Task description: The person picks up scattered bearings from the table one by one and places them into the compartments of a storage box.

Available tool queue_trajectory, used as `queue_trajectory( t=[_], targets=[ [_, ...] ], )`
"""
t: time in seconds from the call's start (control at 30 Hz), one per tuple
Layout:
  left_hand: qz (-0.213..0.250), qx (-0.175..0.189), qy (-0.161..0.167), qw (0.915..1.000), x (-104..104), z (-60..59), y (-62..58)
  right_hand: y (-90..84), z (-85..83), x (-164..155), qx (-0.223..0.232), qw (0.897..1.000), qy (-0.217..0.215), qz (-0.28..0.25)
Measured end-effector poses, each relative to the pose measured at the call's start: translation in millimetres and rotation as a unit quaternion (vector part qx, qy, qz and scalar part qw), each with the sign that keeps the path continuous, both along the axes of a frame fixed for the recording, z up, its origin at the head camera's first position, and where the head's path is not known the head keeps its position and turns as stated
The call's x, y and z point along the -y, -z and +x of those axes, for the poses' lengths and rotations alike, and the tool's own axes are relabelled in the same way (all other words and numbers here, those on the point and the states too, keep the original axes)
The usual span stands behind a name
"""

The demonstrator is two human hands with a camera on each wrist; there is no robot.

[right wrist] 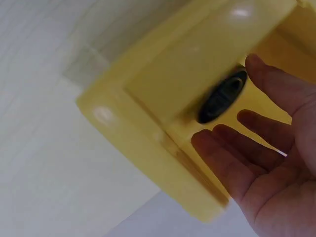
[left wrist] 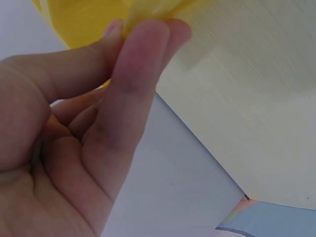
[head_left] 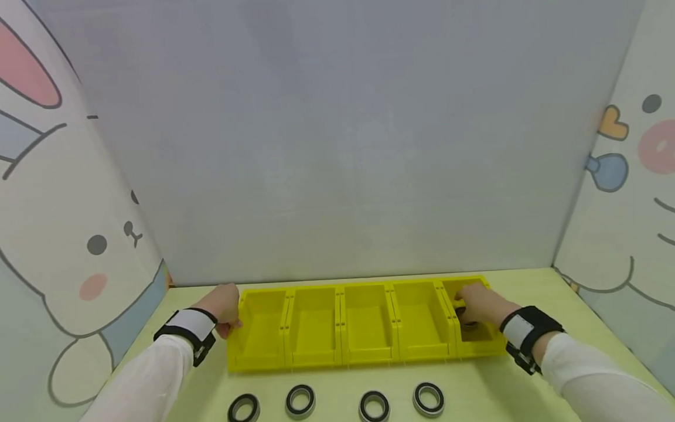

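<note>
A bearing [right wrist: 222,96] — a dark ring, blurred in the right wrist view — sits inside the rightmost compartment of the yellow bin row [head_left: 364,351], at about 3 o'clock on the table [head_left: 474,398]. The right hand [head_left: 477,305] is over that compartment with relaxed, spread fingers [right wrist: 232,163]; whether they touch the ring cannot be told. The left hand [head_left: 224,305] rests against the row's left end at 9 o'clock, straight fingertips [left wrist: 148,44] on the yellow wall, gripping nothing. Four more bearings [head_left: 337,403] lie in a line along the near edge at 6 o'clock, the leftmost partly cut off by the frame. No writing or brand is readable anywhere — only cartoon rabbit panels [head_left: 63,234] at the sides.
</note>
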State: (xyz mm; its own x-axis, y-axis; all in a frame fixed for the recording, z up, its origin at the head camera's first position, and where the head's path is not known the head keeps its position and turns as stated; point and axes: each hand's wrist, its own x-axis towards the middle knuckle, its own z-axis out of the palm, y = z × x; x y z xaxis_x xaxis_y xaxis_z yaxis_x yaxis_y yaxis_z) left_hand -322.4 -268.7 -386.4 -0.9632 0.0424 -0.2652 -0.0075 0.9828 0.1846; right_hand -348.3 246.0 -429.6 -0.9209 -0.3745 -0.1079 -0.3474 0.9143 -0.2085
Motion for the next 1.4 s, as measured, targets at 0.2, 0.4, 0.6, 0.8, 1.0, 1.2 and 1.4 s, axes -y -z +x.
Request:
queue_trajectory(
  t=[0.2,0.4,0.6,0.8,1.0,1.2,1.4],
  targets=[
    [0.0,-0.012,0.005,0.9999,0,0.3,-2.4,-65.9,11.4,-3,-0.061,0.998,0.001,-0.019],
    [0.012,-0.014,-0.009,0.9998,-2,0.2,-1.3,-102.7,33.5,-4,-0.139,0.989,-0.043,-0.024],
    [0.014,-0.015,-0.007,0.9998,-1,-1.0,1.6,-99.3,77.1,13,-0.154,0.983,-0.096,-0.007],
    [0.004,0.002,-0.011,0.9999,-1,-2.1,-0.5,-71.1,111.5,32,-0.122,0.98,-0.158,-0.026],
    [0.0,-0.003,-0.004,1.0,-1,-1.8,-1.3,-31.3,128.8,39,-0.062,0.978,-0.193,-0.05],
    [-0.012,-0.019,0.011,0.9997,-1,-0.7,-1.7,0.4,131.4,42,0.037,0.979,-0.185,-0.075],
    [-0.002,-0.014,0.005,0.9999,0,0.2,-0.8,10.0,133.6,47,0.114,0.976,-0.171,-0.077]
  ],
)
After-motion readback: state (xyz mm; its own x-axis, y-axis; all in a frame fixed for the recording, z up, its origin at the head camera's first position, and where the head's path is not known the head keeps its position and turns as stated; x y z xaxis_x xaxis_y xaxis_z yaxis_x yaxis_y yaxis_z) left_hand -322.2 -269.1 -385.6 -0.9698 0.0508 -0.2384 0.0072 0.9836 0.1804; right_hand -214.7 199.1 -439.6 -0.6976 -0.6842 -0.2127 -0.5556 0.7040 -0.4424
